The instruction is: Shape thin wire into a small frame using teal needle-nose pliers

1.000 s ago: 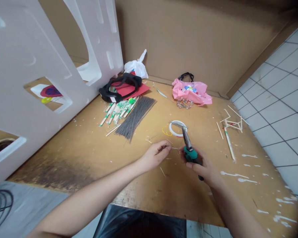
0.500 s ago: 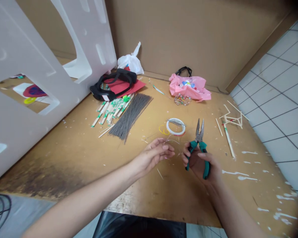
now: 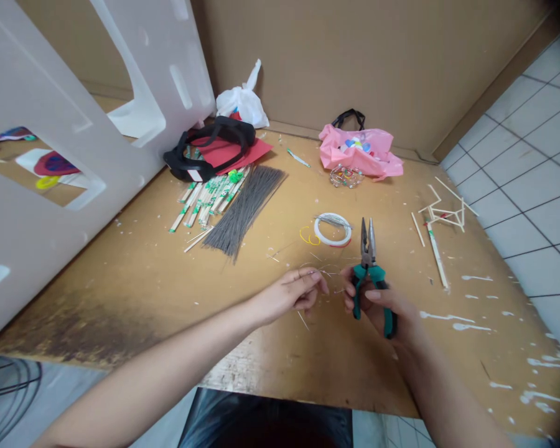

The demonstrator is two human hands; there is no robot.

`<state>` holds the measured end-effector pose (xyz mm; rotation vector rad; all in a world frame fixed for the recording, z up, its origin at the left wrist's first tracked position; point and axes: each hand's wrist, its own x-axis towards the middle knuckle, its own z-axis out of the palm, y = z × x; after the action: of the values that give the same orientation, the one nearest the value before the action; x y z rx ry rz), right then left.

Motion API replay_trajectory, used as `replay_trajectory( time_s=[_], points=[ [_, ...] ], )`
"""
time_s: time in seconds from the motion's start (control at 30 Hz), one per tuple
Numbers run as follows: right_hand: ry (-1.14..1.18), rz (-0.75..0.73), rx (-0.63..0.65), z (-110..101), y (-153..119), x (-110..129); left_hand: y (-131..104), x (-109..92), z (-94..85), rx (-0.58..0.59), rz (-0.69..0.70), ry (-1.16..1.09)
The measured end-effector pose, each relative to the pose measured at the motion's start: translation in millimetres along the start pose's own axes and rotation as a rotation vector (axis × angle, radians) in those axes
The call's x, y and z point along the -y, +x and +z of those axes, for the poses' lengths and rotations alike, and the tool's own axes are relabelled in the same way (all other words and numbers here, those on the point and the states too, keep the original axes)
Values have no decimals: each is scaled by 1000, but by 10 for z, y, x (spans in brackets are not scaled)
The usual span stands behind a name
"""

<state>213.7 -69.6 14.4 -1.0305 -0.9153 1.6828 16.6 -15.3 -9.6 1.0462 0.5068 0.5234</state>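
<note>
Wire (image 3: 325,272) reaches from the left hand (image 3: 299,292), pinched at the fingertips, into the gap between the 2 hands; the right hand (image 3: 398,313) grips pliers (image 3: 368,256), tips parted. Positioning seems the step; next likely calls for a steady pinch.
</note>
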Motion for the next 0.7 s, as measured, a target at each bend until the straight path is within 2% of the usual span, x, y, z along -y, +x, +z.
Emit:
replay_trajectory(
  time_s=[0.17,0.3,0.43,0.7],
  points=[
    [-168,-28,-4,-52,-26,21,16,-2,5,-66,-10,54],
    [-316,-43,-18,-8,-62,65,49,43,-15,-131,31,62],
    [-436,-38,-8,50,-83,89,53,70,-24,-134,25,95],
    [-470,-48,-18,24,-86,66,33,63,20,-223,68,111]
  ],
)
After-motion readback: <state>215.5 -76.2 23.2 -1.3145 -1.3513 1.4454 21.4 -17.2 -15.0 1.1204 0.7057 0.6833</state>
